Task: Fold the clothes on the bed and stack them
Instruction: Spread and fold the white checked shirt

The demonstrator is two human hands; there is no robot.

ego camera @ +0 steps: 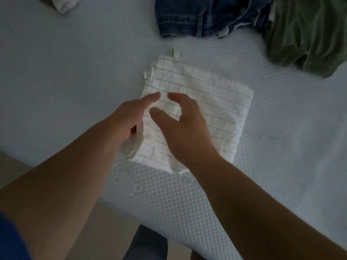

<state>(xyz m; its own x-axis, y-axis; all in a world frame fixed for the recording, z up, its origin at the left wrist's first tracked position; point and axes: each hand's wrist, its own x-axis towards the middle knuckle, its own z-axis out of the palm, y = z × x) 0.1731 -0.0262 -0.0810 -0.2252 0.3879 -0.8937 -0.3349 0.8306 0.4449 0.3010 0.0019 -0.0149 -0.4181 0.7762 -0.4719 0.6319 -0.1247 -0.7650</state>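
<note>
Checked cloth (202, 102) folded, mid-bed (75, 72) | left hand (129, 117) at its left edge, fingers loose | right hand (184, 128) spread above it, gripping nothing | jeans (202, 15), green garment (308, 32) far right | white garment (63, 3) far left

White checked garment (202, 102): folded into a flat, roughly square stack of layers with thin dark grid lines, lying near the front edge of the bed (56, 76). Blue jeans (206, 15): crumpled, unfolded, at the far edge. Green garment (308, 34): bunched in a heap at the far right corner, just beside the jeans.
</note>
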